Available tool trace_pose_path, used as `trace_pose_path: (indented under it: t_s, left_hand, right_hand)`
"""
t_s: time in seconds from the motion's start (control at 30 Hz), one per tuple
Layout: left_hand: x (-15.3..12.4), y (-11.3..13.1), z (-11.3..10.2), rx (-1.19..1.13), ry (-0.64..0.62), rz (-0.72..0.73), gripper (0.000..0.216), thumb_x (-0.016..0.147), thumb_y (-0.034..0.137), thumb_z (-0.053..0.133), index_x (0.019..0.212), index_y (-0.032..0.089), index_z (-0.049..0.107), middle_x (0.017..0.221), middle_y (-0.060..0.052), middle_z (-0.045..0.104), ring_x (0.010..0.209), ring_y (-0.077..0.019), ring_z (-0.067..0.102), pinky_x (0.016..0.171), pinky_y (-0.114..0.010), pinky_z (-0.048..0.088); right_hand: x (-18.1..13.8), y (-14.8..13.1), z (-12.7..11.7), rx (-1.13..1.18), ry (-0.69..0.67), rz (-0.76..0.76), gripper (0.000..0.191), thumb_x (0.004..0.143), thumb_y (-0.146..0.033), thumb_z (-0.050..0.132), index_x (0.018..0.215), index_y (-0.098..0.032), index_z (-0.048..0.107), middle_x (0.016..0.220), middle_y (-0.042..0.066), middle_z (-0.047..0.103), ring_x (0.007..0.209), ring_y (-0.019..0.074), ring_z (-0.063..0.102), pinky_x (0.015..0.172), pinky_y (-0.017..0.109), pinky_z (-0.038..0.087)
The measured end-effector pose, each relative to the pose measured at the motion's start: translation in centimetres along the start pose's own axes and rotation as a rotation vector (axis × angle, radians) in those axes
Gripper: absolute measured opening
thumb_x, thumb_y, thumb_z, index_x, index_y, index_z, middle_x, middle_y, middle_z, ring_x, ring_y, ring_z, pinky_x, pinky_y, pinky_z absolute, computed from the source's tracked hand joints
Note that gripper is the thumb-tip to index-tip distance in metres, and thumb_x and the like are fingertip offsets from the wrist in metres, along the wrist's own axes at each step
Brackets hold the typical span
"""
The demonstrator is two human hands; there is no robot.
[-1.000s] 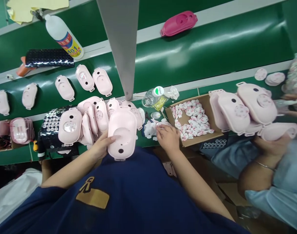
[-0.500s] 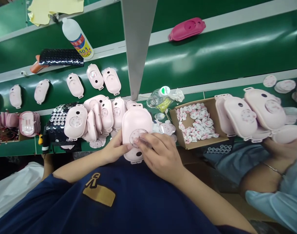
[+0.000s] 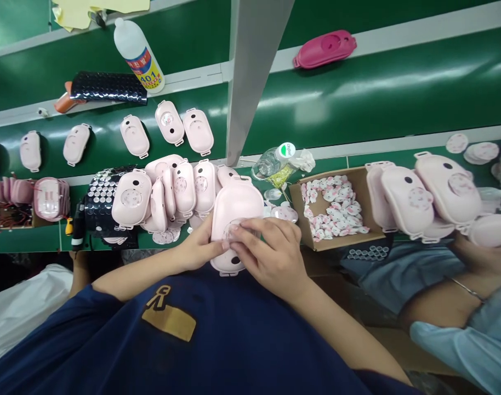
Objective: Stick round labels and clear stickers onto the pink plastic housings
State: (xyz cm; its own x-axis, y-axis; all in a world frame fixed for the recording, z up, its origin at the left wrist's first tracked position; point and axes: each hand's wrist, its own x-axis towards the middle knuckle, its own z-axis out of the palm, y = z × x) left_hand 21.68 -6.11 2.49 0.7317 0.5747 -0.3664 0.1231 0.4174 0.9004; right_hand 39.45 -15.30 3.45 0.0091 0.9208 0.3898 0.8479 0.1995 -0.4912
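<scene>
At centre, a pink case (image 3: 239,200) in hand

The left hand (image 3: 198,246) clamps the case's left side, thumb across its front. Close beside it, the right hand (image 3: 275,253) rests bent fingertips on a disc (image 3: 230,226) in the case's face; whether they pinch or press it cannot be told. Other cases (image 3: 183,189) lie heaped just left, and a carton (image 3: 336,242) of white pieces (image 3: 344,207) stands to the right.

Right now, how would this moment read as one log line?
Left hand: holding pale pink shell | right hand: touching its round disc | left: more pink shells | right: open carton of printed cutouts
</scene>
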Motion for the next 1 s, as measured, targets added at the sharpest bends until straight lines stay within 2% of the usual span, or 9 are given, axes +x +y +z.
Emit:
trace_pose_path:
  t_s: [0.1,0.33,0.43,0.53,0.6,0.7,0.77,0.9,1.0]
  left_hand:
    - [0.0,0.0,0.0,-0.017,0.010,-0.011,0.072,0.081,0.053,0.074,0.141,0.020,0.053,0.129,-0.012,0.063,0.128,-0.0348,0.051,0.109,-0.045,0.042]
    - [0.2,-0.7,0.2,-0.248,0.080,-0.073,0.069,0.078,0.053,0.076,0.136,0.021,0.059,0.117,-0.010,0.070,0.117,-0.0328,0.060,0.102,-0.043,0.046]
    - [0.2,-0.6,0.4,-0.294,0.057,-0.095,0.072,0.077,0.054,0.076,0.137,0.020,0.058,0.117,-0.011,0.071,0.114,-0.0341,0.062,0.096,-0.043,0.049]
    - [0.2,-0.2,0.5,-0.231,0.014,-0.108,0.071,0.077,0.049,0.079,0.139,0.022,0.056,0.122,-0.011,0.070,0.114,-0.0334,0.063,0.093,-0.041,0.051]
    - [0.2,0.0,0.6,-0.169,-0.008,-0.104,0.070,0.078,0.045,0.080,0.140,0.022,0.055,0.127,-0.011,0.068,0.119,-0.0340,0.061,0.097,-0.042,0.051]
    - [0.2,0.1,0.7,-0.063,0.006,-0.110,0.070,0.079,0.043,0.079,0.140,0.019,0.053,0.133,-0.013,0.065,0.124,-0.0357,0.059,0.100,-0.043,0.050]
    - [0.2,0.2,0.8,0.010,0.036,-0.106,0.070,0.079,0.041,0.079,0.140,0.017,0.053,0.132,-0.014,0.065,0.123,-0.0361,0.059,0.100,-0.044,0.050]
    - [0.3,0.6,1.2,0.056,0.061,-0.070,0.073,0.078,0.036,0.076,0.142,0.016,0.049,0.132,-0.015,0.064,0.119,-0.0358,0.061,0.098,-0.045,0.052]
    - [0.2,0.8,1.4,0.073,0.098,-0.050,0.076,0.076,0.037,0.076,0.144,0.016,0.047,0.133,-0.015,0.064,0.122,-0.0364,0.060,0.101,-0.046,0.051]
  right_hand:
    - [-0.1,-0.5,-0.3,-0.059,-0.007,-0.003,0.032,0.092,-0.038,0.066,0.123,-0.030,0.066,0.110,0.002,0.076,0.101,0.0253,0.063,0.089,0.042,0.036]
    - [0.0,1.3,-1.2,0.019,0.049,-0.192,0.020,0.094,-0.017,0.060,0.105,-0.031,0.069,0.104,-0.004,0.079,0.099,0.0190,0.068,0.090,0.040,0.040]
    - [0.4,2.9,-1.4,0.020,-0.012,-0.356,0.021,0.098,-0.015,0.057,0.105,-0.030,0.069,0.104,-0.006,0.079,0.101,0.0147,0.069,0.094,0.037,0.044]
    - [1.2,4.0,-1.9,0.003,-0.059,-0.528,0.020,0.096,-0.013,0.060,0.101,-0.030,0.070,0.109,-0.007,0.079,0.109,0.0151,0.070,0.094,0.037,0.048]
    - [1.7,4.3,-2.3,0.036,-0.159,-0.565,0.022,0.098,-0.014,0.058,0.100,-0.033,0.070,0.104,-0.009,0.079,0.112,0.0148,0.070,0.094,0.037,0.052]
    - [2.1,4.7,-2.9,0.134,-0.393,-0.503,0.027,0.100,-0.016,0.052,0.104,-0.036,0.069,0.100,-0.010,0.080,0.115,0.0149,0.070,0.099,0.038,0.053]
    - [2.0,4.9,-3.2,0.140,-0.428,-0.453,0.028,0.100,-0.016,0.052,0.108,-0.037,0.069,0.108,-0.009,0.079,0.120,0.0176,0.068,0.105,0.043,0.050]
    - [0.7,4.5,-2.8,0.135,-0.232,-0.319,0.034,0.094,-0.019,0.056,0.119,-0.040,0.065,0.132,-0.005,0.069,0.132,0.0258,0.059,0.119,0.057,0.032]
    - [-0.4,3.1,-1.3,0.292,-0.078,-0.007,0.056,0.089,-0.024,0.058,0.142,-0.039,0.049,0.153,0.001,0.052,0.146,0.0321,0.042,0.120,0.061,0.031]
